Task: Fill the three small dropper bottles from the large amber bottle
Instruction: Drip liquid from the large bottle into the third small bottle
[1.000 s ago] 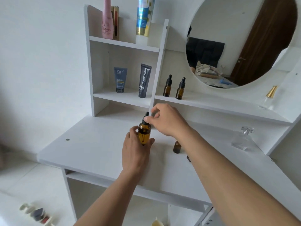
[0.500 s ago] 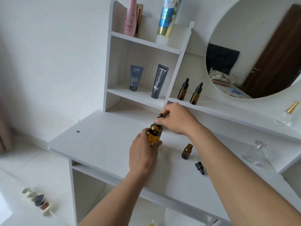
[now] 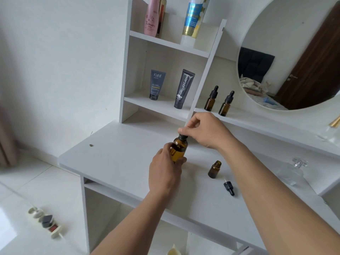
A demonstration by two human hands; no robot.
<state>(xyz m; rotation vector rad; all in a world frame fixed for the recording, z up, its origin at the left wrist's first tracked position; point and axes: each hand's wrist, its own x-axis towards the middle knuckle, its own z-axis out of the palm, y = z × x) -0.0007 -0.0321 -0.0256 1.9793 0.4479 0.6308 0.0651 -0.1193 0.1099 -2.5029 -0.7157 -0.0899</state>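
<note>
White desk (image 3: 119, 157) bears three small amber glass dropper bottles: two capped (image 3: 211, 99) (image 3: 226, 104) at one o'clock, one open (image 3: 214, 169) at four. Left hand (image 3: 164, 172) clasps the large amber glass bottle (image 3: 178, 149); right hand (image 3: 204, 130) pinches its black cap (image 3: 183, 137).

Large amber glass bottle (image 3: 178, 149) upright, black-capped; 1 small amber dropper bottle (image 3: 214, 169) uncapped, 2 capped ones (image 3: 211, 99) (image 3: 226, 103) shelved.

A grey-blue plastic tube (image 3: 157, 84) on the white shelf reads "Kahf"; the dark grey tube (image 3: 184, 88) beside it reads "Glad2Glow".
</note>
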